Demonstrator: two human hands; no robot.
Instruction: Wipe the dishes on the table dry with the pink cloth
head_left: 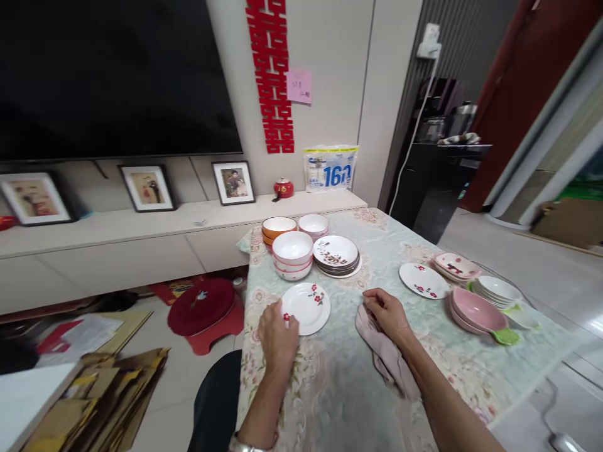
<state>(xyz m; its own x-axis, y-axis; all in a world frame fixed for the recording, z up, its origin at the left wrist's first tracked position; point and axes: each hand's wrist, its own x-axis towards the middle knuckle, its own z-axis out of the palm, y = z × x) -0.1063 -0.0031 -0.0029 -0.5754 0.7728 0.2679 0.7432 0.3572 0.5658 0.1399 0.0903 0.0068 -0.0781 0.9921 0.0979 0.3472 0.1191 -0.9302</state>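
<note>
My left hand (277,336) grips the left rim of a white plate (308,317) with red flowers, its thumb over the edge. The plate lies at the near left of the table. My right hand (387,315) has its fingers curled on the top end of a pinkish-grey cloth (389,351), which trails down along the wrist onto the tablecloth. Just beyond the plate stand stacked white bowls (293,248) with pink rims and a stack of patterned plates (335,251). Another white plate (424,280) with red flowers rests to the right of my right hand.
Orange bowls (279,227) and more white bowls (314,223) stand at the back of the table. To the right are pink bowls (478,307), small white-and-green bowls (499,289) and pink dishes (456,265). A red stool (202,307) and flattened cardboard (94,395) are left of the table.
</note>
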